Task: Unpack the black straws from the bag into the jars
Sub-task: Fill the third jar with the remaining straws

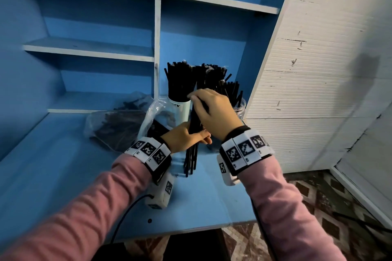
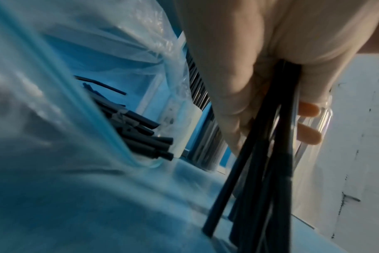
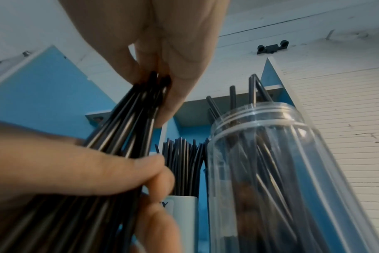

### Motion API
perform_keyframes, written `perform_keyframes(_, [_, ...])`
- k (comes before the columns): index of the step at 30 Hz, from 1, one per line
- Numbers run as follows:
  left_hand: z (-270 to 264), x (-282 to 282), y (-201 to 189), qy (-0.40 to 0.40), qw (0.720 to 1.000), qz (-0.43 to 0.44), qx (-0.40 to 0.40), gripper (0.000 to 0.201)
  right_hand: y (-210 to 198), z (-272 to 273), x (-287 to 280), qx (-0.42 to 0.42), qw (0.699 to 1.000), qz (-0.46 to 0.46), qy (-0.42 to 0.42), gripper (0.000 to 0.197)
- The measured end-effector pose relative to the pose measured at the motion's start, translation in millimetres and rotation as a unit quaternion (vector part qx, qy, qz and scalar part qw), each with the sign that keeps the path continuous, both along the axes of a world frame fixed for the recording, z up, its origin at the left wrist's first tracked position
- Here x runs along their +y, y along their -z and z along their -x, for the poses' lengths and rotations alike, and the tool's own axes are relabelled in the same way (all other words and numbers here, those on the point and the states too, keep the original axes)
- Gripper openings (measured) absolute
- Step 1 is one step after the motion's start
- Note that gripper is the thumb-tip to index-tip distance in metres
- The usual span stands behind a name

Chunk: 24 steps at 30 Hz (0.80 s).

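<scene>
Head view, bundle: a bundle of black straws (image 1: 192, 148) stands nearly upright, long axis vertical, lower ends on the blue table (image 1: 63, 171), top leaning slightly away toward the shelf.
Head view, left hand: the left hand (image 1: 184, 136) is wrapped round the bundle's middle, fingers curled about it.
Head view, right hand: the right hand (image 1: 214, 112) sits over the top of the same bundle, fingertips pinched on the upper ends.
Head view, jars: a white jar (image 1: 180, 106) packed with upright straws stands at the back; just to its right a clear jar (image 1: 238, 110) holds more, their tips pointing up, mostly hidden behind the right hand.
Head view, bag: a clear plastic bag (image 1: 118, 125) lies to the left of the hands, straws lying flat inside.

Left wrist view, grip: the left hand (image 2: 260, 77) is closed round the straws (image 2: 266, 171), which run down and to the left to the table (image 2: 97, 214).
Left wrist view, bag: the bag (image 2: 65, 85) gapes open beside the hand, straw ends poking out sideways.

Right wrist view, top: the right hand (image 3: 169, 68) pinches the upper tips of the bundle (image 3: 123, 123), which slants down to the left.
Right wrist view, lower grip: the left hand (image 3: 76, 167) clasps the bundle below.
Right wrist view, jars: the clear jar (image 3: 281, 154) stands just beside, mouth up; the white jar (image 3: 184, 214) is behind, between hand and clear jar.
</scene>
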<state>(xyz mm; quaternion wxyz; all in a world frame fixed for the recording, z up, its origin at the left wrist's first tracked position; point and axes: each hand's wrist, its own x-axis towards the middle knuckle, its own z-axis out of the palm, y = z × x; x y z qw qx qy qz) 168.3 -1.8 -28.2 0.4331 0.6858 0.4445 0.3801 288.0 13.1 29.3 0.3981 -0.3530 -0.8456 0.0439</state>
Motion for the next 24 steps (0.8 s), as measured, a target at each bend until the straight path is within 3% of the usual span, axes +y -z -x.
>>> perform_keyframes(5, [4.6, -0.3, 5.8, 0.016, 1.0, -0.005, 0.006, 0.026, 2.7, -1.8, -0.8, 0.027, 0.999, -0.016, 0.004, 0.03])
perform_keyframes(14, [2.5, -9.8, -2.3, 0.024, 0.999, -0.003, 0.023, 0.024, 4.3, -2.8, -2.7, 0.004, 1.0, -0.011, -0.023, 0.03])
perform_keyframes(24, [7.3, -14.3, -4.9, 0.035, 0.996, 0.079, -0.026, 0.024, 1.9, -4.3, -2.9, 0.003, 0.999, -0.022, -0.041, 0.028])
